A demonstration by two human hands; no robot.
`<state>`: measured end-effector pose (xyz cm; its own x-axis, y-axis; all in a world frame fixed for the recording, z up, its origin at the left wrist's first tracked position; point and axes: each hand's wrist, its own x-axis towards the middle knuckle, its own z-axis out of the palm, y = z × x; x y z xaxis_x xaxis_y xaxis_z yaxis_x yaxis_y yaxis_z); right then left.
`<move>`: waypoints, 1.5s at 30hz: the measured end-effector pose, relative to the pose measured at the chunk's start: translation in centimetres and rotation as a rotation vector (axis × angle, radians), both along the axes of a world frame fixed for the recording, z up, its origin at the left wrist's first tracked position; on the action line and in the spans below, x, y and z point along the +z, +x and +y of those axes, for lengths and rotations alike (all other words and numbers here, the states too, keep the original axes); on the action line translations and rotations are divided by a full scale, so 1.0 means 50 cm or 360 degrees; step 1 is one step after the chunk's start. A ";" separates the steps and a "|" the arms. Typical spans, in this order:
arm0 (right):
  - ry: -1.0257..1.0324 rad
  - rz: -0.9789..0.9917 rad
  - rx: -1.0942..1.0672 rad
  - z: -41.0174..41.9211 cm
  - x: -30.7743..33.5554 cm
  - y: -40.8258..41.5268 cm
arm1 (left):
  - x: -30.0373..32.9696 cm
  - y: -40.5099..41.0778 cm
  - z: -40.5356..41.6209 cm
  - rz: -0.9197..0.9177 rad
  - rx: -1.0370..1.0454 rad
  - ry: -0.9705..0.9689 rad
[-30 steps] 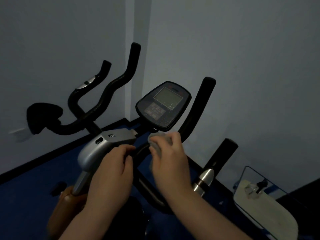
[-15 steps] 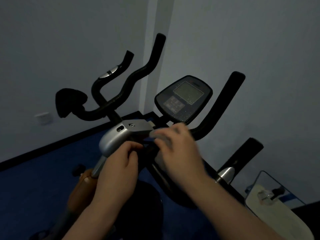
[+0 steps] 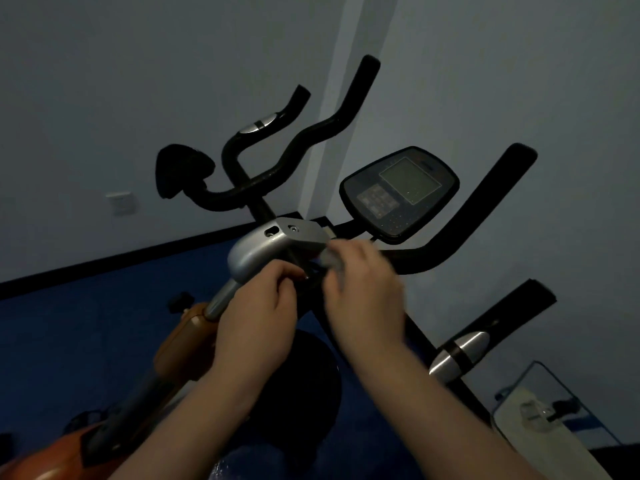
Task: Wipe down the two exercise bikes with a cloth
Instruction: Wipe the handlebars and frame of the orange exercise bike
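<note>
The near exercise bike fills the middle of the dim view, with a black console [image 3: 398,194] and black handlebars [image 3: 485,216]. My right hand [image 3: 363,296] is closed on a small grey cloth [image 3: 330,259] and presses it against the handlebar stem just below the console. My left hand [image 3: 259,317] grips the stem beside the silver cover [image 3: 263,251]. The hand is blurred by motion. A second bike's black handlebars [image 3: 277,157] stand behind, toward the left wall.
An orange bike body [image 3: 183,344] lies lower left on the blue floor. A black seat [image 3: 298,386] sits under my arms. A clear container with white contents [image 3: 540,427] rests at the lower right by the wall. A wall socket [image 3: 119,202] is on the left.
The view has swung left, so both bikes sit further right in frame. My right hand with the cloth has shifted slightly along the stem; my left hand stays gripping the stem.
</note>
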<state>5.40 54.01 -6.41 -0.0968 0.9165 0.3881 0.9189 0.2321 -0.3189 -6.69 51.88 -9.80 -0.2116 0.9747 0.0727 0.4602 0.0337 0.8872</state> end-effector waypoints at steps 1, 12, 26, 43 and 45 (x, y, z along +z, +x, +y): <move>-0.0080 0.0080 0.0140 -0.008 -0.006 -0.011 | -0.002 -0.003 -0.003 -0.0018 0.0002 0.0002; -0.0057 0.0316 0.0372 -0.002 -0.020 0.034 | -0.010 0.000 -0.016 -0.0035 0.0161 -0.0048; 0.0006 0.0370 0.0144 0.015 0.029 0.119 | 0.052 0.077 0.036 -0.0043 -0.0229 0.0194; 0.0434 0.1768 -0.0832 0.136 0.072 0.207 | 0.057 0.223 0.141 0.0706 -0.0231 0.0265; 0.0548 0.1851 -0.0788 0.154 0.108 0.225 | 0.057 0.221 0.140 0.0704 -0.0209 0.0301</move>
